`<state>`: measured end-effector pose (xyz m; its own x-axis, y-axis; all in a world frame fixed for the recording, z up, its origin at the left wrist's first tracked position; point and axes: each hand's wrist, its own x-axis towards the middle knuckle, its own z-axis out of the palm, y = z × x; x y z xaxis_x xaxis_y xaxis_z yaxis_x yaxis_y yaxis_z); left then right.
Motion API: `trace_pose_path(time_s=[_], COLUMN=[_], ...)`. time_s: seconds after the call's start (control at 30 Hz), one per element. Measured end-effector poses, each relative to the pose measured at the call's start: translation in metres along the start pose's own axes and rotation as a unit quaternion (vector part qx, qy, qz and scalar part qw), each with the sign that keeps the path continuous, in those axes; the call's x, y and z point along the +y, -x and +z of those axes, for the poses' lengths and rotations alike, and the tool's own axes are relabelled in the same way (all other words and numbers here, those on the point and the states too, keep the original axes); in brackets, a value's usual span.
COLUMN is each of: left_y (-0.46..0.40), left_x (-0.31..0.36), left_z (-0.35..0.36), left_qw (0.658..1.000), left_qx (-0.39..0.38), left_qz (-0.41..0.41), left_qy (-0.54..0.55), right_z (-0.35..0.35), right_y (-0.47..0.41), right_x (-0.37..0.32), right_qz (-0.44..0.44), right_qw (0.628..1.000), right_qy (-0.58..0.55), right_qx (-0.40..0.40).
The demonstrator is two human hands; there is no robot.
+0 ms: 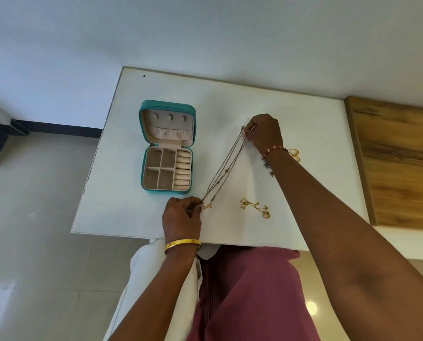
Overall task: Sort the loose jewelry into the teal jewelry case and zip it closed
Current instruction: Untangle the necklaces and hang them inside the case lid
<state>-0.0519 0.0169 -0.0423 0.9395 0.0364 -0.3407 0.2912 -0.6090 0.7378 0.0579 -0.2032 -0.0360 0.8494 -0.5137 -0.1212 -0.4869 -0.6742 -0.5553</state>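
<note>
Teal jewelry case (167, 146), lying open just left of the frame's centre on a white table (304, 134). Its lid, toward the top of the frame, shows a beige lining with three small hooks above a gathered elastic pocket. Its base, nearer the viewer, is divided into four square compartments on the left and a column of padded ring rolls on the right; all appear unfilled. No brand, label or writing can be read on the case.

Thin chains (226, 168), several strands together, are stretched diagonally across the centre of the frame, to the right of the case and apart from it. The right hand (263, 132), right of centre and above the midline, pinches their upper ends between curled fingers. The left hand (181, 217), below centre, pinches their lower ends, where a small gold script pendant (206, 206) lies on the table; its lettering is too small to read.

A gold necklace (254, 207) with a heart-shaped charm lies bunched on the table, lower right of centre and clear of both hands. Gold rings (294, 153) and a small silver-toned piece (268, 167) lie beside the right wrist, partly hidden by the forearm.

The left wrist bears a gold bangle (183, 243); the right wrist bears a red thread band (273, 149). A wood-grain panel (400, 156) adjoins the table at the right edge of the frame.
</note>
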Motion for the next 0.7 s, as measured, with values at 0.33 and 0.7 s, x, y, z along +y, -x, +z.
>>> trace_pose_path(time_s=[0.33,0.7], left_y=[0.009,0.05], left_x=[0.003,0.005], left_z=[-0.012,-0.01], left_qw=[1.0,0.988], left_qx=[0.016,-0.086], left_qz=[-0.004,0.011], left_qy=[0.021,0.128], right_z=[-0.014,-0.02], right_y=[0.02,0.157], right_x=[0.0,0.029], right_qz=[-0.058,-0.012], right_qw=[0.996,0.993], right_qy=[-0.009,-0.113], right_qx=[0.06,0.029])
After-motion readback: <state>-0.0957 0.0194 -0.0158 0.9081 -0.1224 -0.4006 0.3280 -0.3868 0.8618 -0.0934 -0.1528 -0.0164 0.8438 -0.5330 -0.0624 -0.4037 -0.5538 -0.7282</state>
